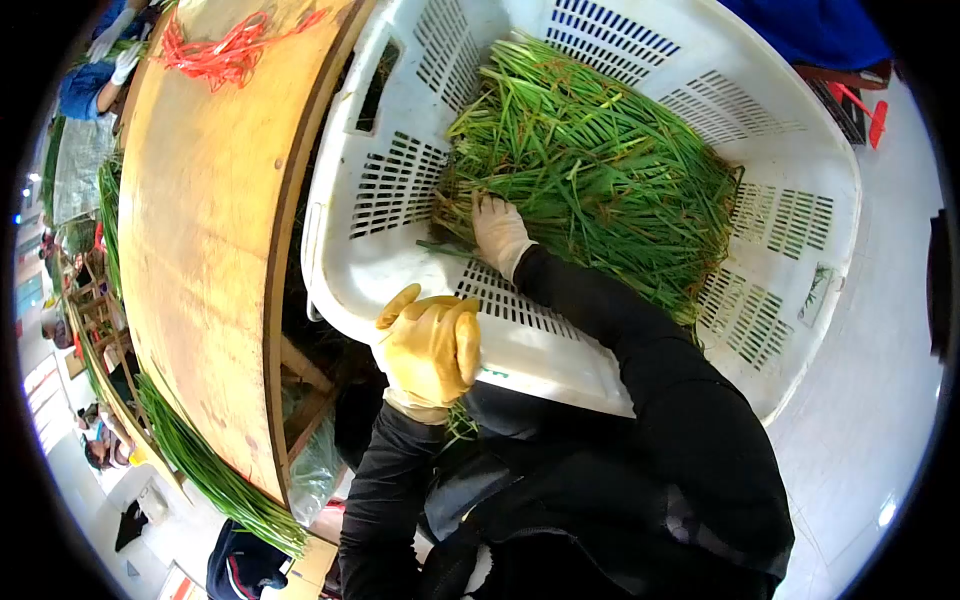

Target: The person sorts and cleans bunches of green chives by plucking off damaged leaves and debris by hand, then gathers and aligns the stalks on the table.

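Observation:
A big white plastic basket with slotted walls stands in front of me, holding a thick layer of garlic chives, long, green and grass-like. My right hand, in a whitish glove, reaches over the near wall to the left ends of the chives. Its fingers curl down into the stalks, and the fingertips are partly hidden. My left hand wears a yellow-coated glove and is closed at the basket's near rim, with its fingers bent and the thumb pointing away.
Left of the basket is a wooden table with red string on it. More long green stalks lie along its far side. Another person's gloved hands show at the upper left. A red-handled tool is at right.

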`<state>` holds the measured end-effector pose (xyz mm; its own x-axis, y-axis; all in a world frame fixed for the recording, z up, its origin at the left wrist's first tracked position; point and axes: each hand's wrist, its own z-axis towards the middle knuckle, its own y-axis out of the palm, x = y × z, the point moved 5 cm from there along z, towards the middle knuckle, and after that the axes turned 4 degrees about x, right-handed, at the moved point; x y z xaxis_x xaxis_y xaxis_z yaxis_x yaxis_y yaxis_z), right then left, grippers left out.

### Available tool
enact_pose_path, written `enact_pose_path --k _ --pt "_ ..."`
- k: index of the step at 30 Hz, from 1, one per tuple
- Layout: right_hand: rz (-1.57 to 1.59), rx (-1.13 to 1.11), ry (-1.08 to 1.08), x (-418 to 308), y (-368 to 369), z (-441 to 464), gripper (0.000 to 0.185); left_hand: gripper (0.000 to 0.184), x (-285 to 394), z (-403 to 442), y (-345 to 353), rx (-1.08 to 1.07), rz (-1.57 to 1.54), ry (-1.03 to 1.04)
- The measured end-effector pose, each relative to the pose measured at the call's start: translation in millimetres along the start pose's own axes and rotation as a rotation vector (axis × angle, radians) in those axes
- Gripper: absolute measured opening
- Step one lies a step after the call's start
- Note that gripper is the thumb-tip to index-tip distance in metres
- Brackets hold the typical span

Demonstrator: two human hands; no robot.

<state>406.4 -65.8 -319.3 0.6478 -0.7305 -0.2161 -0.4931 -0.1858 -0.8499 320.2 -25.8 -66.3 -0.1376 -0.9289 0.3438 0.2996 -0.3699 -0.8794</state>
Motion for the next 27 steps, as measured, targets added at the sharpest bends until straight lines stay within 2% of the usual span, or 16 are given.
enact_pose_path --k 3,5,7,9,10,11,13,14,15,17,18,19,23,24,25,27 --pt "-0.111 -0.021 0.021 0.8 -6.1 16.0 0.099 0.017 -1.4 -2.5 1.8 0.015 -0.015 0.0" --pt "-0.134 0.27 -0.063 3.4 -44.0 15.4 0.108 0.016 -2.5 -3.5 2.2 0.022 -0.039 -0.023" --pt "-0.05 0.356 -0.065 2.7 -27.7 17.9 0.115 0.015 -0.7 -2.0 -2.6 0.032 -0.039 -0.019" --pt "-0.013 0.172 -0.012 -1.3 -11.4 10.9 0.099 0.013 -1.2 -0.4 -2.1 0.007 -0.038 -0.036" --pt "-0.069 0.238 0.019 -6.6 -13.1 10.2 0.078 0.012 -2.3 -2.3 -1.4 0.04 -0.047 -0.015" --pt "-0.074 0.239 0.015 -8.9 -13.1 12.1 0.078 0.012 -3.6 -3.2 -0.7 0.046 -0.046 -0.018" --pt "-0.046 -0.005 -0.082 -18.1 -4.5 11.0 0.067 0.012 -2.8 -4.5 -0.8 0.049 -0.048 -0.03" --pt "-0.067 0.015 -0.158 -19.3 -5.8 12.2 0.08 0.012 -3.5 -5.7 0.2 0.06 -0.046 -0.027" --pt "-0.069 0.011 -0.155 -10.8 -9.7 10.3 0.08 0.012 -4.1 -5.9 -0.4 0.06 -0.051 -0.029" --pt "-0.082 0.312 -0.379 -10.5 -69.2 -6.4 0.101 0.011 -4.3 -4.1 -1.4 0.055 -0.067 -0.034" --pt "0.057 0.217 -0.185 1.4 -64.7 7.4 0.116 0.011 -4.3 -3.9 -1.6 0.055 -0.071 -0.038" --pt "0.172 0.179 -0.065 11.8 -49.2 17.8 0.116 0.011 -4.3 -3.9 -2.0 0.052 -0.082 -0.037" --pt "-0.133 0.147 -0.136 -15.5 -5.4 6.5 0.093 0.012 -4.3 -3.4 -3.5 0.05 -0.105 -0.055" --pt "-0.153 -0.03 -0.111 -21.3 -3.6 3.9 0.078 0.013 -3.4 -2.4 -3.4 0.049 -0.1 -0.042" --pt "-0.051 0.078 -0.116 -26.3 -5.7 4.5 0.061 0.013 -3.5 -2.6 -3.5 0.047 -0.096 -0.028" --pt "0.121 -0.058 -0.054 -23.1 4.5 20.5 0.041 0.014 -2.0 -2.9 -2.5 0.039 -0.06 -0.007"
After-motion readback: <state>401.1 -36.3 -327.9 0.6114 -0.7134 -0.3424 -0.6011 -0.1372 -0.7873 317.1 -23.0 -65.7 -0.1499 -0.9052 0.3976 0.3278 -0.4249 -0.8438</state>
